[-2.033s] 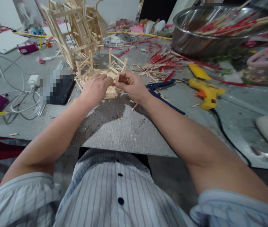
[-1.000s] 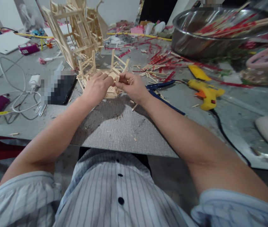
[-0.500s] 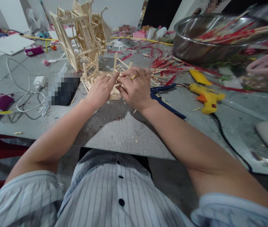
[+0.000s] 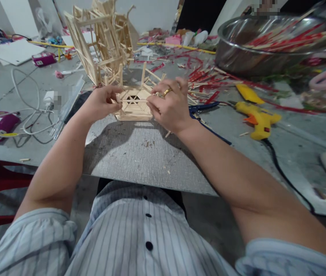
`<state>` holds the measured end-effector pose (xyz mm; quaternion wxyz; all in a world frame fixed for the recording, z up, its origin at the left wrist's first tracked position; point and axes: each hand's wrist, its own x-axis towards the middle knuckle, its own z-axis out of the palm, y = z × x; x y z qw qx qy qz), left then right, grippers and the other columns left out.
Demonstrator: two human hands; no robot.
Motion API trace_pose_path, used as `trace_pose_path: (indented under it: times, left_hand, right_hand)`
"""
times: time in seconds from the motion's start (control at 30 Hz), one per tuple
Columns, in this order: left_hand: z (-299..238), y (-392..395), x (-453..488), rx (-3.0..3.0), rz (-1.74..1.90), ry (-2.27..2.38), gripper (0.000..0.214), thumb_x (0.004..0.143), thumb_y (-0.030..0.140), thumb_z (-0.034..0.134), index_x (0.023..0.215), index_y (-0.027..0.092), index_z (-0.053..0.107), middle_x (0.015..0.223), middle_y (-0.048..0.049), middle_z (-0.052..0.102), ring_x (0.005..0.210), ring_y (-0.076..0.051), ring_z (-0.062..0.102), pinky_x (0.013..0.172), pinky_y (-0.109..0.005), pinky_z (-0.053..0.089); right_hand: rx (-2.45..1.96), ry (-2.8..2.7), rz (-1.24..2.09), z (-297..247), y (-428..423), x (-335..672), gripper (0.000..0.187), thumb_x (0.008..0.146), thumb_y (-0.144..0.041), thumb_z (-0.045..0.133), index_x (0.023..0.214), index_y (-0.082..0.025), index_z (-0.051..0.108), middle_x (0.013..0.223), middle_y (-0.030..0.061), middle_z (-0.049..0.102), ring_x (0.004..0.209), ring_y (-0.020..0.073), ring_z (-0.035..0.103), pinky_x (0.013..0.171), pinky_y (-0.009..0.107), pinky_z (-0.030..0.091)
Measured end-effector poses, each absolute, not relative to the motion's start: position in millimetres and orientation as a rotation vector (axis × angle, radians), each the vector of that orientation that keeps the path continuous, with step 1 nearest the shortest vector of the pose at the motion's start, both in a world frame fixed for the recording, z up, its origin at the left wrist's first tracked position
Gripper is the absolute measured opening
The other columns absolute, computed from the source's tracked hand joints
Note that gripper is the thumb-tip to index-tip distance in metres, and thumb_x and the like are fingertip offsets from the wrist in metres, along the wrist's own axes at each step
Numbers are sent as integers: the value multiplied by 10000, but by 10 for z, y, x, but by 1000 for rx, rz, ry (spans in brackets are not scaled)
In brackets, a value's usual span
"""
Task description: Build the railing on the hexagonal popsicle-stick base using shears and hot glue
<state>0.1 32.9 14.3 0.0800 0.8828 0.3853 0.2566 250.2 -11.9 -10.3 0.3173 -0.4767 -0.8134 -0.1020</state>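
A thin wooden stick [image 4: 136,101] spans the gap between my two hands, held level above a six-sided frame of wooden sticks [image 4: 135,116]. My left hand [image 4: 101,102] pinches its left end with thumb and fingertips. At the other end, my right hand [image 4: 171,105], with a ring on one finger, closes thumb and fingers on the stick. The frame lies on the table, with a dark opening at its centre and short upright sticks at its back corners. Behind it stands a taller wooden stick structure [image 4: 102,42].
Blue-handled pliers [image 4: 204,107] and a yellow glue gun [image 4: 259,117] lie on the right. Red-wrapped sticks [image 4: 201,82] are scattered near a metal bowl [image 4: 237,61]. A dark phone [image 4: 78,103], a white charger [image 4: 48,97] and cables lie left.
My left hand has moved left, away from my right hand, uncovering the frame's middle and the stick between them. The whole view has shifted slightly.
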Motion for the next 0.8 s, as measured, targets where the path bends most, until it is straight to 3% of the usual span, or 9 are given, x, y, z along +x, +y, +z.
trace_pose_path:
  times: [0.1, 0.2, 0.47, 0.63, 0.8]
  left_hand:
    - [104, 363, 25, 2388, 724, 1125, 169, 860, 324, 611, 932, 178, 656, 605, -5, 540, 572, -100, 462, 531, -266, 383]
    - [115, 341, 69, 2278, 744, 1089, 175, 845, 355, 635, 834, 180, 641, 554, 12, 492, 522, -80, 413, 492, -251, 343]
    - [59, 367, 123, 2235, 839, 1142, 119, 819, 288, 652, 778, 181, 620, 557, 18, 474, 514, -85, 413, 497, -257, 354]
    - [36, 384, 117, 2359, 854, 1136, 79, 801, 255, 656, 814, 179, 638, 605, -3, 530, 563, -104, 478, 511, -248, 381]
    - [22, 385, 131, 2326, 875, 1194, 79, 797, 254, 664, 820, 181, 645, 659, -18, 575, 607, -119, 513, 547, -262, 403]
  right_hand:
    - [-1276, -2159, -265, -78, -124, 2499, 239, 958, -309, 430, 958, -294, 668, 1230, 62, 651, 1282, 279, 466, 1141, 580, 249]
    - [-1281, -2192, -252, -52, -133, 2496, 210, 939, -272, 455, 887, -254, 657, 1228, 79, 654, 1269, 294, 485, 1141, 586, 241]
    - [-1195, -2152, -184, -85, -112, 2532, 208, 962, -309, 430, 940, -304, 636, 1119, 37, 697, 1224, 263, 494, 1139, 570, 274]
    - [-1331, -2199, -277, -35, -126, 2500, 220, 943, -275, 445, 860, -235, 645, 1143, 80, 687, 1154, 287, 541, 1104, 572, 302]
    - [-1264, -2220, -292, -23, -119, 2513, 243, 945, -276, 434, 825, -260, 644, 1125, 61, 693, 1130, 273, 547, 1107, 572, 301]
